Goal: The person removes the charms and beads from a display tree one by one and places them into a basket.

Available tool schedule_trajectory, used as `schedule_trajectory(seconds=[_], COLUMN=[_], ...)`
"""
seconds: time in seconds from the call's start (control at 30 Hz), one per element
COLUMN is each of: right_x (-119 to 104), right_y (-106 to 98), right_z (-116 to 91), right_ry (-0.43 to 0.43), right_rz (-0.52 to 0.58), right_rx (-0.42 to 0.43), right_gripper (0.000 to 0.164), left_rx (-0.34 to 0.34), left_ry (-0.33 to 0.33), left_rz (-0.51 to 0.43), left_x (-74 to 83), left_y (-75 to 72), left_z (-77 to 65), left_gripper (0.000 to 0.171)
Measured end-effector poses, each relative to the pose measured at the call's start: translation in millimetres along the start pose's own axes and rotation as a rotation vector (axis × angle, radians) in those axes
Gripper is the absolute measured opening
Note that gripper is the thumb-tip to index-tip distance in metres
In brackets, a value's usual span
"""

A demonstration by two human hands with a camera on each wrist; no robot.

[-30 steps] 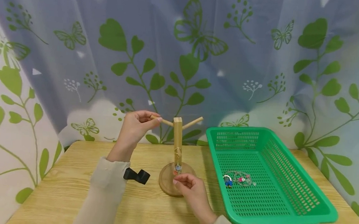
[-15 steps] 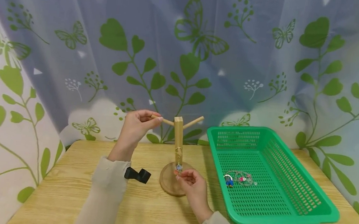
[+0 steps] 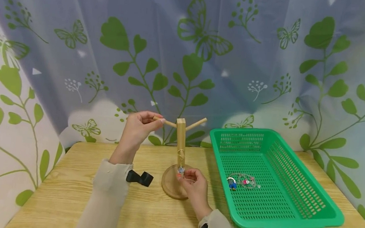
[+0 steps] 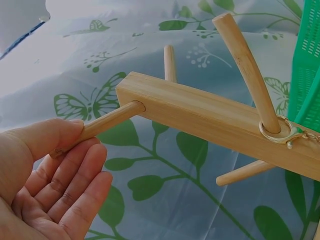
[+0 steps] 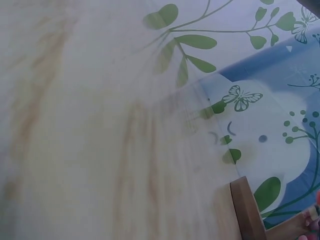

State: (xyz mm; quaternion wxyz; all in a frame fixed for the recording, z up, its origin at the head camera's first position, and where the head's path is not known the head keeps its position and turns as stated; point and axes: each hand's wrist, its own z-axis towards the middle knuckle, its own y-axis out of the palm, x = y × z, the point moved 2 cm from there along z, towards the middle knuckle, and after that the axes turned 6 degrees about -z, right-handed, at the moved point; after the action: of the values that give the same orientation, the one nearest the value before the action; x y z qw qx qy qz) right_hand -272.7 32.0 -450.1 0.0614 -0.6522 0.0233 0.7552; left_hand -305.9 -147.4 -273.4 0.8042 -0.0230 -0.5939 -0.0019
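A wooden stand (image 3: 181,139) with a square post and slanting pegs rises from a round base (image 3: 168,184). My left hand (image 3: 137,133) pinches the tip of its upper left peg (image 4: 107,121) between thumb and fingers. From a lower peg (image 4: 245,65) hangs a gold ring (image 4: 275,139) with a chain; this keychain carries a small blue-grey and orange charm (image 3: 181,170) low on the post. My right hand (image 3: 195,188) pinches the charm's lower end, partly hiding it. In the right wrist view only bits of the fingers show at the lower right edge.
A green basket (image 3: 277,226) stands on the table to the right. Inside it lie a keychain with a blue charm (image 3: 232,185) and a clear chain with pink pieces (image 3: 246,182). A patterned curtain (image 3: 206,76) hangs behind the wooden table (image 3: 63,190).
My right hand has shifted slightly upward and turned beside the charm, its wrist swinging left. The left hand stays on the peg, and the stand keeps its place.
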Motion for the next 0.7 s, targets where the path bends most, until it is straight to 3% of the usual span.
schedule_trajectory(seconds=[0.1, 0.33, 0.7], right_x=[-15, 15, 12], right_y=[0, 1, 3], right_z=[-6, 7, 4], right_ry=[0.001, -0.039, -0.007], right_rz=[-0.013, 0.017, 0.039], right_rx=[0.002, 0.037, 0.02], right_gripper=[0.025, 0.025, 0.022], left_rx=[0.001, 0.003, 0.007], left_ry=[-0.001, -0.011, -0.02], left_rz=[-0.005, -0.006, -0.01], left_x=[0.2, 1.3, 0.8], left_y=[0.1, 1.4, 0.2], left_z=[0.3, -0.1, -0.7], left_gripper=[0.023, 0.023, 0.023])
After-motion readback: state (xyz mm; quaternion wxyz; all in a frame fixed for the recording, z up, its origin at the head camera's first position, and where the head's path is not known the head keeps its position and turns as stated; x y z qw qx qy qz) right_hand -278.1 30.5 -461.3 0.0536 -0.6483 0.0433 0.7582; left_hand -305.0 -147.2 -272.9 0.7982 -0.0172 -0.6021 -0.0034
